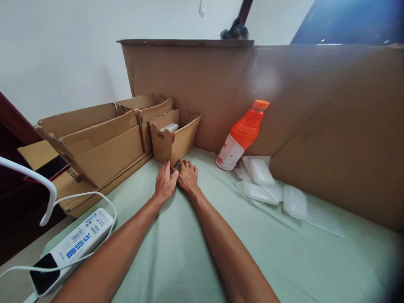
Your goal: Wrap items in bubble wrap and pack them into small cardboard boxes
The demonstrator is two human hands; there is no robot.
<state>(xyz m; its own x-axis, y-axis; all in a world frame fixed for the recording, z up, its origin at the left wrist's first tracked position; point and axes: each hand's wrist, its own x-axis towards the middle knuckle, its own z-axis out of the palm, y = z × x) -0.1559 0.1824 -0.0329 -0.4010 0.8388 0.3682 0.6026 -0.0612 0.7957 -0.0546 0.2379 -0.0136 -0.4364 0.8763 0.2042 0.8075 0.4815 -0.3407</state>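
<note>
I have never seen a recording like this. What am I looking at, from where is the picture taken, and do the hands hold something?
There is no machine: a person wears a camera on the head, looking down at their own bare arms. The left hand and right hand lie flat, side by side, on a pale green cloth, just before a small open cardboard box. Neither hand holds anything. Nearby lie an orange bottle, clear plastic packets, larger cardboard boxes and a white power strip.

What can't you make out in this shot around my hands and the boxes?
Head view only:
- Small cardboard box: its walls hide most of the contents.
- Power strip: print too small, near end cut off by the edge.
- Left hand and right hand: palms face down, undersides hidden.
</note>
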